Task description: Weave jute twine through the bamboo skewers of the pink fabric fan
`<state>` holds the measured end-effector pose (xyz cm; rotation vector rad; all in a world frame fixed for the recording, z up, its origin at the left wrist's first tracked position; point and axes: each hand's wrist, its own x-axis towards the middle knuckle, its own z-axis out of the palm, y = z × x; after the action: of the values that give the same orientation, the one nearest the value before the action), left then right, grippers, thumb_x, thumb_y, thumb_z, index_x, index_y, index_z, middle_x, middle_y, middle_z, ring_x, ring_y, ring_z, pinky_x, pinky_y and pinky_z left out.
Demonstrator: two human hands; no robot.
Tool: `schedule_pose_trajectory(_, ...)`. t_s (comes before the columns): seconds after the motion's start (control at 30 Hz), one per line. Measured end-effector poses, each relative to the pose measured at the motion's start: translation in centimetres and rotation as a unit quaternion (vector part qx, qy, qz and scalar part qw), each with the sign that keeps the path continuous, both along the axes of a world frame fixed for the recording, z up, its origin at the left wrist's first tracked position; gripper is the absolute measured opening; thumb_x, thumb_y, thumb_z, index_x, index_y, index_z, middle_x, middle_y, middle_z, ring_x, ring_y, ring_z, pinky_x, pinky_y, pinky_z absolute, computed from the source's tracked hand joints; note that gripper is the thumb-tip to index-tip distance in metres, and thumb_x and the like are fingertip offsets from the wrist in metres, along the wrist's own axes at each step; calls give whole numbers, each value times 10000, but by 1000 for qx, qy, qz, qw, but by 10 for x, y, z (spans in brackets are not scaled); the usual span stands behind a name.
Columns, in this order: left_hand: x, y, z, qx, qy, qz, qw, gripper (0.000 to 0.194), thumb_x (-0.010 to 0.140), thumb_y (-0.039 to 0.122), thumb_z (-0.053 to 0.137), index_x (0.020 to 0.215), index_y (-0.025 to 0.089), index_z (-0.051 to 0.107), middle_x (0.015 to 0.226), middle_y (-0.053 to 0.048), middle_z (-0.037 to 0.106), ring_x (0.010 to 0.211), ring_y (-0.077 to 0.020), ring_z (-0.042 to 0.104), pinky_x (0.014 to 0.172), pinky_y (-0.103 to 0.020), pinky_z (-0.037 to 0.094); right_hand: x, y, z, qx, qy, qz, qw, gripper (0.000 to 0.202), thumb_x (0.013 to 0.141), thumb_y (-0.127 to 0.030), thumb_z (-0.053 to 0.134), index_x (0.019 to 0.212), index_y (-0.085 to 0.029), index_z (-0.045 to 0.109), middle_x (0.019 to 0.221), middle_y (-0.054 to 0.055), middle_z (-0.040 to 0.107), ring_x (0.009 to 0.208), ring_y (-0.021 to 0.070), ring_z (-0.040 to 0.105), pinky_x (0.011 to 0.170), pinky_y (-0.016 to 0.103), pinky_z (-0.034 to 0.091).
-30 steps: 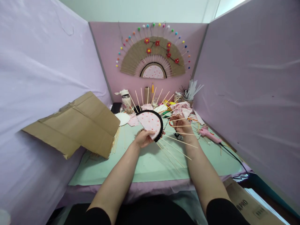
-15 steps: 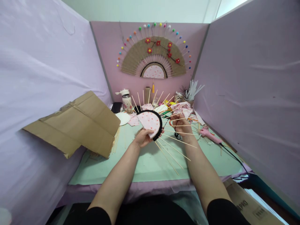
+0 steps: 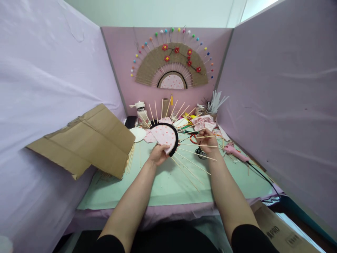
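My left hand (image 3: 158, 154) grips the lower corner of a half-round fan piece (image 3: 164, 135), its thumb on the pink dotted fabric. A thick black band runs along the curved edge, and several thin wooden sticks (image 3: 187, 166) spread out from it. The piece is tilted, held above the table. To its right, among the stick ends, my right hand (image 3: 207, 140) is closed in a pinch on a thin black cord. A dark strand stretches from the band toward those fingers, and a loose bundle of the black cord (image 3: 200, 153) shows just below them.
A pink glue gun (image 3: 237, 151) with its cable lies at the right. Bent cardboard (image 3: 89, 140) stands at the left beside a white disc (image 3: 138, 134). Fabric scraps (image 3: 204, 122), a bottle (image 3: 141, 111) and a cardboard tube (image 3: 165, 107) are at the back, below a hanging fan (image 3: 172, 65).
The fan piece has shifted slightly left and turned a little in my left hand. My right hand has moved slightly right, and more of the black strand shows beside the band.
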<state>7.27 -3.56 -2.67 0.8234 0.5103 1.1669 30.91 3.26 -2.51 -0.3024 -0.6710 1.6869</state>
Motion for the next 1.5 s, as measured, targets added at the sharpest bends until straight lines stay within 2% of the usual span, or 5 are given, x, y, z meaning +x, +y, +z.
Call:
schedule_pose_trajectory(0.4, -2, 5, -1, -19, 0, 51, 999, 486, 692, 82, 591, 1177, 86, 573, 1104, -153, 664, 1005, -246, 631, 840, -331, 517, 26, -17, 4, 119, -18, -54, 991, 166, 778, -291, 630, 666, -223, 529, 384, -105, 254, 307, 47, 254, 332, 131, 316)
schedule_pose_trajectory(0.7, -1, 1, -2, 4, 29, -9, 1000, 502, 677, 102, 621, 1176, 112, 569, 1126, -162, 652, 1013, -268, 626, 803, -329, 518, 19, -5, 3, 28, 68, 17, 997, 200, 747, -140, 642, 664, -193, 469, 491, -100, 477, 388, 11, 448, 375, 91, 415)
schedule_pose_trajectory(0.9, -4, -1, -5, -7, 41, -59, 997, 523, 639, 99, 646, 1157, 108, 575, 1117, -173, 653, 988, -295, 635, 760, -331, 525, 6, 3, -2, -39, 5, -33, 999, 116, 743, -143, 643, 810, -200, 567, 785, -7, 691, 695, 96, 666, 498, 154, 559)
schedule_pose_trajectory(1.2, 0, -3, -4, 10, 47, -84, 995, 517, 661, 179, 645, 1166, 91, 577, 1120, -200, 645, 885, -295, 667, 569, -259, 505, -19, -2, 1, -36, -7, 4, 999, 138, 728, -107, 614, 835, -193, 601, 981, 59, 708, 928, 178, 669, 643, 256, 616)
schedule_pose_trajectory(1.5, 3, -4, -2, 3, 12, -52, 999, 515, 627, 121, 633, 1138, 74, 590, 1093, -187, 661, 946, -273, 650, 727, -299, 525, -19, -3, 2, -34, 23, -24, 999, 133, 806, -98, 527, 775, -209, 593, 936, 37, 723, 920, 137, 665, 692, 210, 597)
